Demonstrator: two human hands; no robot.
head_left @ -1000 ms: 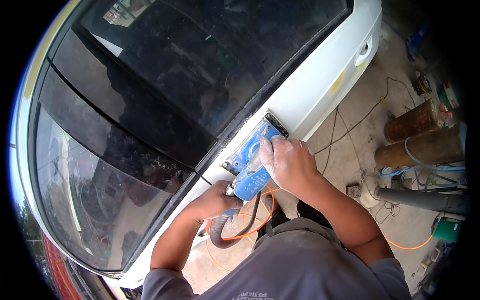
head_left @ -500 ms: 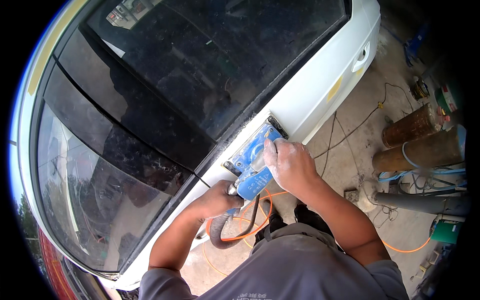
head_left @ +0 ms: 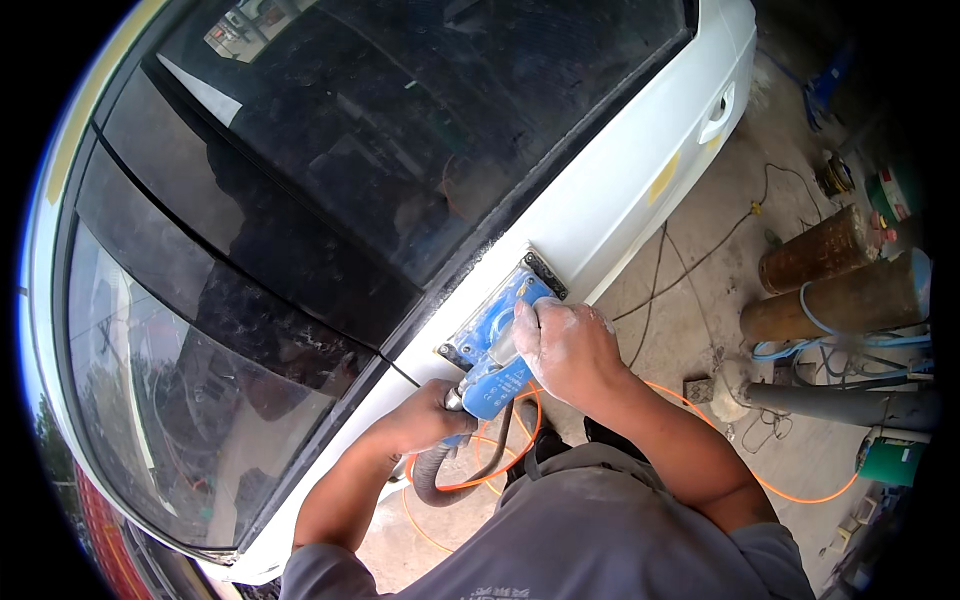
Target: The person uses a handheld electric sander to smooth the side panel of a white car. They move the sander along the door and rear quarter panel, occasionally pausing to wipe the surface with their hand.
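Note:
A blue pneumatic sander (head_left: 497, 388) with a long rectangular pad rests against the white car door (head_left: 610, 205), just below the window trim. My right hand (head_left: 567, 345), dusted with white powder, is wrapped round the top of the sander's body. My left hand (head_left: 420, 418) grips its rear end, by the metal fitting and the hose joint. A grey ribbed hose (head_left: 432, 478) curves down from that end. The palm sides of both hands are hidden. Yellowish filler patches (head_left: 662, 178) show on the door near the handle (head_left: 717, 112).
Dark car windows (head_left: 390, 130) fill the upper left. An orange air hose (head_left: 690, 402) loops across the concrete floor behind the sander and my legs. To the right lie rusty gas cylinders (head_left: 815, 250), blue hoses (head_left: 800, 348), a dark cable (head_left: 690, 272) and a green container (head_left: 892, 461).
The sander and both hands have shifted slightly down and to the left in the picture, still against the door. The grip of both hands is unchanged.

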